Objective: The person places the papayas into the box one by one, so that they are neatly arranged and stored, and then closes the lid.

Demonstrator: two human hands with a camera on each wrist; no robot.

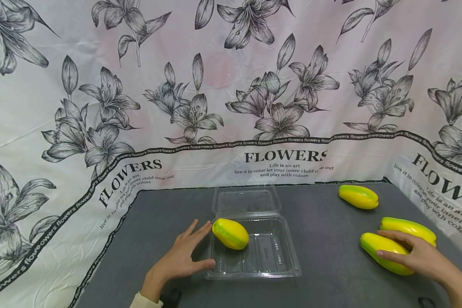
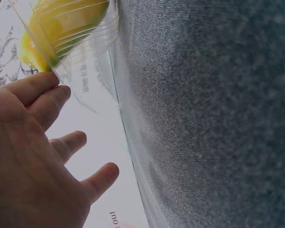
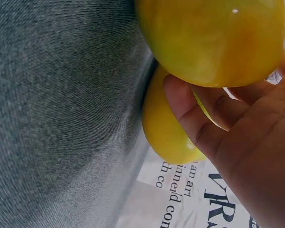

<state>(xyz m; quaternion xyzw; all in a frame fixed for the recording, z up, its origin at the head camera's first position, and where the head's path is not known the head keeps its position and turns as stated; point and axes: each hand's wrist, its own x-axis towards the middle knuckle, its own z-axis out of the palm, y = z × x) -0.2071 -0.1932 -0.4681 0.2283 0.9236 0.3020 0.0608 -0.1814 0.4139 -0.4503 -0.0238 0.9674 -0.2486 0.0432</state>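
A clear plastic clamshell box (image 1: pixel 254 267) stands on the table with its lid (image 1: pixel 246 201) folded back. One smooth yellow-green fruit (image 1: pixel 231 234), papaya-like, lies in its left part. My left hand (image 1: pixel 186 254) is spread at the box's left side, fingertips by the wall; in the left wrist view its fingers (image 2: pixel 52 102) are apart and hold nothing. At the right, my right hand (image 1: pixel 416 254) grips a similar fruit (image 1: pixel 385 252) between thumb and fingers. Just behind it lies another fruit (image 1: pixel 410 229), seen below the held one in the right wrist view.
A further yellow-green fruit (image 1: pixel 359 197) lies near the back right of the grey table (image 1: pixel 323 239). A white cloth (image 1: pixel 200 167) printed with flowers and lettering hangs behind the table and along its sides.
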